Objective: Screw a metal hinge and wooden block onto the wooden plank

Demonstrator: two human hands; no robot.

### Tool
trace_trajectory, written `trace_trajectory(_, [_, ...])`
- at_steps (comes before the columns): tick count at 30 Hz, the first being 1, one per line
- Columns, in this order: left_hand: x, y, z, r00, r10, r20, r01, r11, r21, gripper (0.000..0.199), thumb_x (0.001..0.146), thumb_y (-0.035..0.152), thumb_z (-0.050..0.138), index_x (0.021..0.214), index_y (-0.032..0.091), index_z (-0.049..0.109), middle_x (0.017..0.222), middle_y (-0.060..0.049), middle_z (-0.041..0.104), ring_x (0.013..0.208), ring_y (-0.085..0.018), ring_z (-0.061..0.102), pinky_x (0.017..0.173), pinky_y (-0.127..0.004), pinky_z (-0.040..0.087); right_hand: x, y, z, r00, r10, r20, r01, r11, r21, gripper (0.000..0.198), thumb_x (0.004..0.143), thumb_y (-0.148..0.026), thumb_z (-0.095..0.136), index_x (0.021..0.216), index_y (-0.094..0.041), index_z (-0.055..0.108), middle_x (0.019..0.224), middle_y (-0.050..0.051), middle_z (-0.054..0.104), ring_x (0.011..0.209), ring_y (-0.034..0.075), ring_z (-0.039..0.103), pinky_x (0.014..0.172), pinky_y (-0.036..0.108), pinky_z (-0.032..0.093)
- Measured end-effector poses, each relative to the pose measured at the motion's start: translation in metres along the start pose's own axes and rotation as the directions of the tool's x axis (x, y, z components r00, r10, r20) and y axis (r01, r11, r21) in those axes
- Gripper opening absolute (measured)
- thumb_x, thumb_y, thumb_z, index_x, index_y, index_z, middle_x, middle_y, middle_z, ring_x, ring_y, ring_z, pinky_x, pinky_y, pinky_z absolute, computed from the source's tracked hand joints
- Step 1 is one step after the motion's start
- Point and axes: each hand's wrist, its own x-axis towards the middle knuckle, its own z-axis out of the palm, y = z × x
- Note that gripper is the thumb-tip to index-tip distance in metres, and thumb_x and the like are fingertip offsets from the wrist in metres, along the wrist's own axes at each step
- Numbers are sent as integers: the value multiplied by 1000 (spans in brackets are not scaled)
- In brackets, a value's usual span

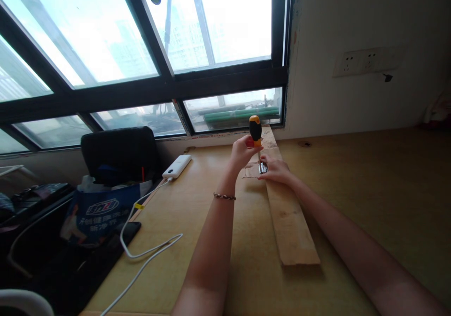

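Observation:
My left hand [243, 150], with a braided bracelet at the wrist, grips the lower part of a screwdriver [255, 129] with a black and yellow handle. The screwdriver stands nearly upright, its shaft pointing down at a small shiny metal piece [262, 167]. Fingers of my right hand [275, 169] are closed on that metal piece and hold it against a long wooden board [291, 227]. The board lies lengthwise on the table. Its far part is partly covered by my hands, and the screwdriver's tip is too small to make out.
Left on the yellowish wooden table [158, 269] lie a white power bank [176, 166] and its white cable [155, 249]. A black chair [120, 151] and a blue bag [102, 212] are beyond the left edge. Windows and a wall with sockets [359, 61] close off the back.

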Motion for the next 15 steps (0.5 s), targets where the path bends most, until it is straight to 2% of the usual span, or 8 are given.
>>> trace_trajectory(4, [1, 2, -3, 997, -44, 64, 51, 993, -110, 28, 62, 20, 68, 87, 14, 58, 84, -6, 64, 78, -16, 60, 72, -29, 47, 0, 0, 0, 1000, 1, 0, -1, 1000, 0, 70, 53, -54, 73, 112, -26, 47, 103, 2, 66, 91, 24, 62, 74, 30, 46])
trace_trajectory(8, [-2, 11, 2, 984, -152, 89, 169, 953, -251, 22, 64, 14, 61, 84, 16, 52, 81, -3, 61, 76, -14, 58, 70, -28, 46, 1, 0, 0, 1000, 2, 11, -2, 1000, 10, 72, 53, -54, 74, 114, -26, 47, 104, 2, 65, 92, 23, 62, 74, 29, 46])
trace_trajectory(12, [-3, 14, 17, 968, -249, 15, 241, 918, -316, 17, 67, 20, 59, 78, 17, 47, 72, 1, 53, 64, -10, 53, 60, -24, 43, 1, 1, 1, 1000, -14, -3, 14, 999, 39, 73, 54, -52, 74, 116, -26, 45, 107, 2, 65, 93, 23, 62, 75, 30, 46])
trace_trajectory(15, [1, 8, 27, 970, -238, -46, 216, 936, -279, 22, 69, 32, 62, 72, 17, 46, 63, 3, 48, 57, -9, 47, 54, -22, 40, 1, 2, 1, 1000, -23, -10, 23, 999, 43, 72, 54, -52, 74, 115, -26, 46, 108, 1, 64, 93, 23, 62, 75, 30, 46])
